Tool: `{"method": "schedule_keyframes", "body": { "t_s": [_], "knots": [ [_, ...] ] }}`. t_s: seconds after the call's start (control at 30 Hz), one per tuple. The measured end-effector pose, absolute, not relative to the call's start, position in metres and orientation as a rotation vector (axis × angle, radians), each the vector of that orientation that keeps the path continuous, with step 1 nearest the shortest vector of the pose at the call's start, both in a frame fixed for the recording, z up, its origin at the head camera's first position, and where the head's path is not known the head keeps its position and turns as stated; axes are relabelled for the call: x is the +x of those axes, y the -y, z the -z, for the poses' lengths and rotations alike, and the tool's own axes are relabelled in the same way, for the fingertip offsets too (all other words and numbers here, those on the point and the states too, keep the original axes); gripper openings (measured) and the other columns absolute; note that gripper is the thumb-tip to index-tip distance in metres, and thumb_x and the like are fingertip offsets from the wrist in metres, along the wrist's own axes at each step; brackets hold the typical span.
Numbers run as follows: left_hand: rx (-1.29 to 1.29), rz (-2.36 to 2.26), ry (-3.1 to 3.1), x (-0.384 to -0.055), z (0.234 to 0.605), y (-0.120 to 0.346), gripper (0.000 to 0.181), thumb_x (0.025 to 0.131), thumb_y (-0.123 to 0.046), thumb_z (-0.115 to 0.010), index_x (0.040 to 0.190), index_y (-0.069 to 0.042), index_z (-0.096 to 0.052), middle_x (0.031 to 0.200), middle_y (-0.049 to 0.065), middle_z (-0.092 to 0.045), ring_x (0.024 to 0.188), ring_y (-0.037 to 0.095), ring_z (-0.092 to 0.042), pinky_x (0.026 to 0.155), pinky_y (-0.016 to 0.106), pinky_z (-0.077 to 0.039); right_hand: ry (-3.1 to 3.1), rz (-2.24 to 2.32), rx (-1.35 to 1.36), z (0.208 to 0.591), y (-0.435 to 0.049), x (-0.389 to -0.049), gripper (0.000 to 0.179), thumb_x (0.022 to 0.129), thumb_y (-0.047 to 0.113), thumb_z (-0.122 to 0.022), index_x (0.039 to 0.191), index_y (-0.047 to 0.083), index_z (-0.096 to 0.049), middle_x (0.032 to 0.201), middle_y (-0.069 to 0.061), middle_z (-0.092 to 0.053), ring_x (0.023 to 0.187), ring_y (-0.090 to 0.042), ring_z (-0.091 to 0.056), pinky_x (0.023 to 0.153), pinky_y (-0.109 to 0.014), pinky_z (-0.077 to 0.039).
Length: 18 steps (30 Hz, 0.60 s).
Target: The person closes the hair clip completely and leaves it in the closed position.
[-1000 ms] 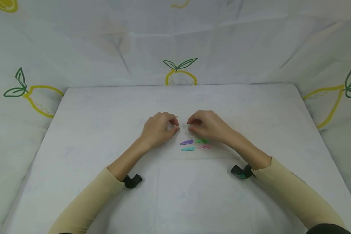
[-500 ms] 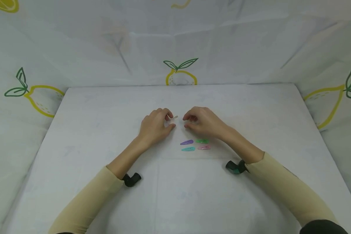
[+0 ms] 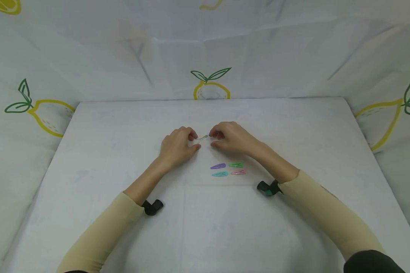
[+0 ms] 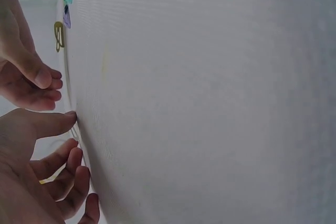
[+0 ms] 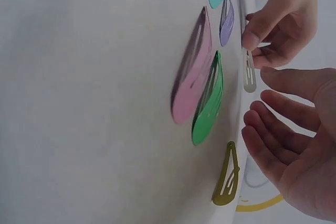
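A cream snap hair clip point(image 3: 204, 137) lies on the white table between my two hands. My left hand point(image 3: 177, 148) is just left of it, index finger and thumb spread around its narrow end. My right hand point(image 3: 234, 139) hovers at its right end, fingertips close, bent and apart; contact cannot be told. In the right wrist view, the cream clip point(image 5: 249, 72) shows between the left thumb and the right fingers. Purple point(image 3: 218, 166), green point(image 3: 236, 165), turquoise point(image 3: 220, 174) and pink point(image 3: 238, 172) clips lie nearer the body. A gold clip point(image 5: 226, 179) is hidden in the head view.
The white table point(image 3: 205, 227) ends at a white cloth wall point(image 3: 276, 64) printed with lemons. A black wrist camera point(image 3: 152, 207) sits below the left cuff, another camera point(image 3: 268, 188) below the right.
My left hand has drawn back leftward, exposing more of the cream clip. My right hand has moved left and away from the body, toward that clip. The clips on the table have stayed put.
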<state>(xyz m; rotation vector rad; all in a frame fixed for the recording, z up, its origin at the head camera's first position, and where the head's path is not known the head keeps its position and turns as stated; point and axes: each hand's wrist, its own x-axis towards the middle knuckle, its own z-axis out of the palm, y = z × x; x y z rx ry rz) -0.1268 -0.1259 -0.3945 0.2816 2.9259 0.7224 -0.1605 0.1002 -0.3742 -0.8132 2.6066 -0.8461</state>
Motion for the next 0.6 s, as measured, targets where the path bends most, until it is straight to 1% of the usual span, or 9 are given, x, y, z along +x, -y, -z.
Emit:
{"method": "schedule_keyframes", "body": {
  "t_s": [0.3,0.6],
  "knots": [
    [0.265,-0.762,-2.902,-0.129,0.397,0.128,0.028,0.096,-0.031,-0.082,0.118,-0.014,-0.076,0.114,0.005,-0.076,0.108,0.027,-0.072,0.094,0.051,-0.055,-2.544,0.806,-0.825,0.374,-0.095,-0.169,0.031,0.098,0.013,-0.077,0.126,0.001,-0.076,0.119,-0.013,-0.078,0.108,-0.026,-0.071,0.101,-0.042,-0.059],
    [0.272,-0.771,-2.933,-0.127,0.398,0.127,0.025,0.096,-0.029,-0.082,0.116,-0.014,-0.077,0.112,0.005,-0.076,0.107,0.027,-0.072,0.091,0.052,-0.055,-2.501,0.82,-0.826,0.374,-0.09,-0.178,0.028,0.098,0.012,-0.076,0.122,-0.001,-0.076,0.109,-0.012,-0.077,0.1,-0.024,-0.07,0.096,-0.039,-0.058]
  ]
}}
